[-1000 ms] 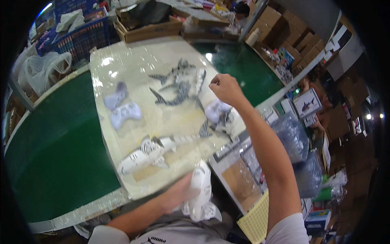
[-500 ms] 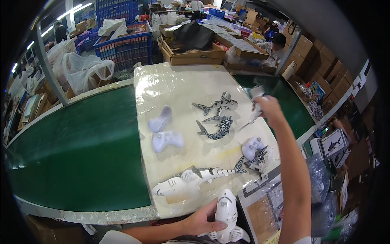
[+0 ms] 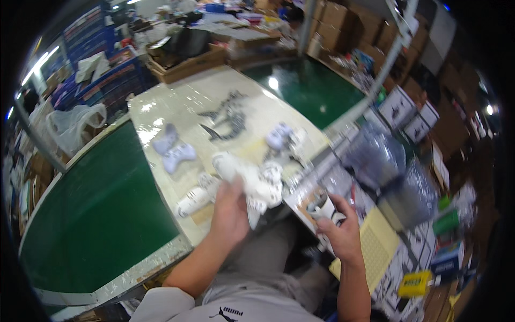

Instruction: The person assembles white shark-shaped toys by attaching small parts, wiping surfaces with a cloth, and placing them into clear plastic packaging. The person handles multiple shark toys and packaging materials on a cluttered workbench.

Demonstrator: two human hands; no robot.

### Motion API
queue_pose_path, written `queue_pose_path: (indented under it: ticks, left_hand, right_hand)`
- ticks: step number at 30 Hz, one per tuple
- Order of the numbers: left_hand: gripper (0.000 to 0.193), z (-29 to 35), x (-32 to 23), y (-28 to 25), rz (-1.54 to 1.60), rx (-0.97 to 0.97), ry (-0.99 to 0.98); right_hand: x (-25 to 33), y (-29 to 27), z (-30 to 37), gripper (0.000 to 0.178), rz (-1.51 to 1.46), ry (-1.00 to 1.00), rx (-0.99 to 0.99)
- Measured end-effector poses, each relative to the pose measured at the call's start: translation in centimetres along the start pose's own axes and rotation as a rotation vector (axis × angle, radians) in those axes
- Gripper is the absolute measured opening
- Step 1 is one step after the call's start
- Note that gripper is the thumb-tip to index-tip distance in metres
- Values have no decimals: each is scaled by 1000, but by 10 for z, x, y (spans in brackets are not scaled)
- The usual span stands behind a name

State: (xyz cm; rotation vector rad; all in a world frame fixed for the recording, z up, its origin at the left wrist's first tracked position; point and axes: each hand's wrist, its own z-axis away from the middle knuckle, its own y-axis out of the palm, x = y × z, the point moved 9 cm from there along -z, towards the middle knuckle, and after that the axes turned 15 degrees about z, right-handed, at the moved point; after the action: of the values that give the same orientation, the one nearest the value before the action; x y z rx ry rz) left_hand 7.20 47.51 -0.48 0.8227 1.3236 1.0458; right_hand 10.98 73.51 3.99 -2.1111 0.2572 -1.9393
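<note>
My left hand (image 3: 230, 209) is closed around a white toy shark body (image 3: 241, 173), raised above the near edge of the cream board (image 3: 201, 88). Another white toy shark (image 3: 194, 203) lies on the board just beyond that hand, partly covered. My right hand (image 3: 344, 228) grips a small white and grey piece (image 3: 324, 206); its exact kind is unclear through blur. Farther up the board lie dark patterned shark tails (image 3: 228, 129). Pale game-style controllers rest at the left (image 3: 178, 155) and at the right (image 3: 278, 137), the latter beside a jumble of shark parts (image 3: 287, 157).
Green belt surface (image 3: 96, 198) runs along the left and beyond the board. Cardboard trays (image 3: 214, 56) and blue crates (image 3: 118, 80) stand at the back. To the right are clear plastic packs (image 3: 375, 150), printed boxes (image 3: 397, 107) and a yellow sheet (image 3: 375, 249).
The whole view has swung to the right. My left hand has lifted the shark body over the board. My right hand has come back from the far right side to near my lap.
</note>
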Motion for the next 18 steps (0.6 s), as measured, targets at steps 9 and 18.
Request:
queue_pose_path:
  ticks: [9, 18]
  left_hand:
    - [50, 33, 69, 35, 142, 285, -212]
    - [56, 55, 77, 58, -1, 467, -166]
  right_hand:
    - [2, -20, 69, 51, 11, -100, -135]
    - [2, -28, 67, 48, 70, -144, -156]
